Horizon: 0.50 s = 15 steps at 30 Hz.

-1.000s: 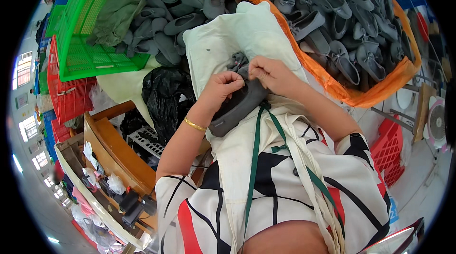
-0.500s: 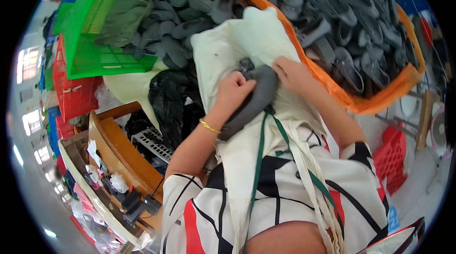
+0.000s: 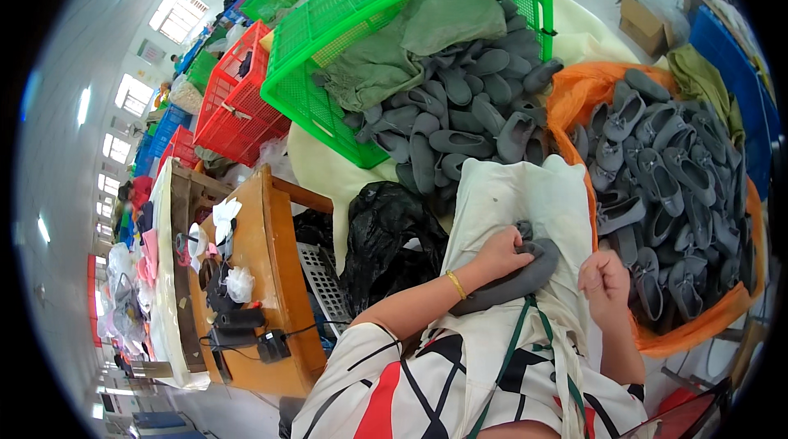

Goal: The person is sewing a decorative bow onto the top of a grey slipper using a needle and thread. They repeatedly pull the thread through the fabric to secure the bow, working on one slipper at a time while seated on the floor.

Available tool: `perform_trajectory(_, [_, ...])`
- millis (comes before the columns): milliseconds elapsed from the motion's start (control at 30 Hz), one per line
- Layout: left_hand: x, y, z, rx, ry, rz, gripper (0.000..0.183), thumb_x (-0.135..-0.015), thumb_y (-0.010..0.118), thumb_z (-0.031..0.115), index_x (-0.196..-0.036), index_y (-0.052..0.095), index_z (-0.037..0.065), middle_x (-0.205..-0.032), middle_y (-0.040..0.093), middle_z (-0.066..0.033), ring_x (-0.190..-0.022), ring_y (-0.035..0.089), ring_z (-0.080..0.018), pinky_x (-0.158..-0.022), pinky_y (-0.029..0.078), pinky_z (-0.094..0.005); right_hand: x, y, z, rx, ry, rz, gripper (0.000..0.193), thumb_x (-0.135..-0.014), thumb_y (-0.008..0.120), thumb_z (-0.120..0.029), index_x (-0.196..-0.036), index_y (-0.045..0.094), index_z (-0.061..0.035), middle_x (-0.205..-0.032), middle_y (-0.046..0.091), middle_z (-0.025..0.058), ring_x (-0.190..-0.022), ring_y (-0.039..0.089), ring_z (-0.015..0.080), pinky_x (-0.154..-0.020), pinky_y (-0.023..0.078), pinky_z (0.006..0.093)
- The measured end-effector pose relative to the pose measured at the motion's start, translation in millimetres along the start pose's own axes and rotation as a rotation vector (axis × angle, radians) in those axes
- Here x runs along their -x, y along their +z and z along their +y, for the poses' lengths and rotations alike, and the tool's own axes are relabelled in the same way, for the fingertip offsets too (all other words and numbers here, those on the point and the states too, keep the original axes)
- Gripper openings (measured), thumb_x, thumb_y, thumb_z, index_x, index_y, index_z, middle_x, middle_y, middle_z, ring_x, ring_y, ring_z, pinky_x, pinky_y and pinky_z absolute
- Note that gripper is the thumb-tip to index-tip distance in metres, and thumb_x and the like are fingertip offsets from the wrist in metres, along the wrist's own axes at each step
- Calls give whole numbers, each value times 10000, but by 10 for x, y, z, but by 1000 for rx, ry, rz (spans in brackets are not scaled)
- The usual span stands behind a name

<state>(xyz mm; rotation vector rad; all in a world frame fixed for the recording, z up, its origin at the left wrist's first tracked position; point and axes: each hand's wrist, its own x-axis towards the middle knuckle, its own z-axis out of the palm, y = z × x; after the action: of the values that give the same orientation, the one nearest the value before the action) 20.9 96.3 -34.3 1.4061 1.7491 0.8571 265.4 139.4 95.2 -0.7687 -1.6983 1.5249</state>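
A grey soft shoe [image 3: 540, 271] lies across my lap on a cream apron [image 3: 492, 193]. My left hand [image 3: 502, 255] is closed on the shoe's upper, beside a small dark grey bit [image 3: 524, 229] that looks like a bow. To the right of the shoe and apart from it, my right hand [image 3: 606, 281] is raised with its fingers curled together in a pinch. Whatever it pinches, such as a needle or thread, is too small to make out.
Ahead, a tipped green crate [image 3: 304, 102] spills grey shoes [image 3: 464, 143]. An orange sack [image 3: 566, 98] at my right holds more shoes with bows [image 3: 657, 180]. On the left stand a black plastic bag [image 3: 386, 242], a wooden desk [image 3: 283, 291] and a red crate [image 3: 234, 114].
My right hand has come away from the shoe, out to the right. My left hand keeps hold of the shoe. The view has swung toward the left, so everything sits farther right and lower.
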Motion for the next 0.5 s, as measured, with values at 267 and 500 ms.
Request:
perform_trajectory(267, [-8, -232, 631, -164, -36, -110, 375, -768, 757, 374, -642, 626, 45, -609, 602, -140, -531, 559, -187, -523, 439, -406, 30, 138, -231, -8, 65, -264, 119, -895, 619, 10, -1006, 601, -29, -806, 628, 30, -703, 613, 101, -668, 496, 248])
perform_trajectory(500, [49, -198, 349, 875, -542, -315, 174, -916, 676, 226, -855, 626, 70, -805, 715, -56, -514, 528, -63, -414, 388, -208, -84, 145, 9, -57, 377, -556, 45, -903, 615, -59, -945, 615, -42, -782, 638, 38, -704, 608, 137, -675, 496, 277])
